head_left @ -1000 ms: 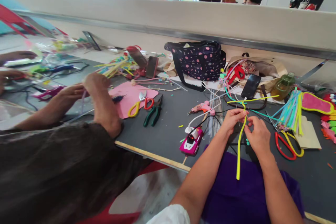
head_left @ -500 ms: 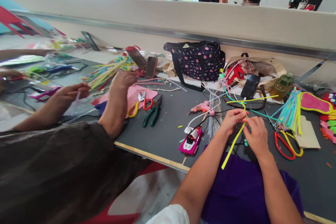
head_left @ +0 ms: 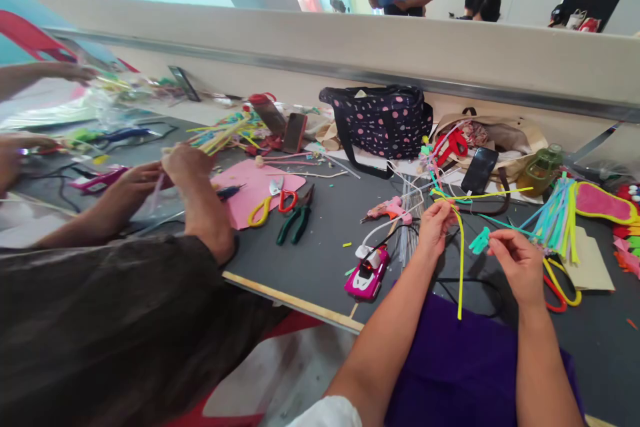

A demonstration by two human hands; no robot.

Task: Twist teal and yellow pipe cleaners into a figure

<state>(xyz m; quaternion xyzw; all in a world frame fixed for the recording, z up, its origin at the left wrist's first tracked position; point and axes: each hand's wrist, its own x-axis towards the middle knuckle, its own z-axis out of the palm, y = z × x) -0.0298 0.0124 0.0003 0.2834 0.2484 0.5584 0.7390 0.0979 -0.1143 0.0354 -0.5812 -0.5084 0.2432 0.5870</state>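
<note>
My left hand (head_left: 436, 228) pinches a bright yellow pipe cleaner (head_left: 461, 267) near its upper end. One yellow length hangs down over the purple cloth; another stretches to the right above my hands. A little to the right, my right hand (head_left: 517, 263) holds a small teal clip-like piece (head_left: 480, 241) between thumb and fingertips, apart from the yellow pipe cleaner. Thin teal stems run behind both hands toward a tassel-like bunch of teal and yellow pipe cleaners (head_left: 556, 217). Scissors with red and yellow handles (head_left: 563, 280) lie partly hidden behind my right wrist.
Left of my arm are a magenta power strip (head_left: 367, 275), a pink glue gun (head_left: 387, 209) and green-handled pliers (head_left: 296, 217). A dotted bag (head_left: 383, 120), a phone (head_left: 479, 170) and a green bottle (head_left: 540, 170) stand behind. A co-worker's hands (head_left: 187, 163) work at the left.
My hands were together on the yellow pipe cleaner. My right hand has moved right and now holds the teal piece; the hanging yellow length has swung nearly vertical.
</note>
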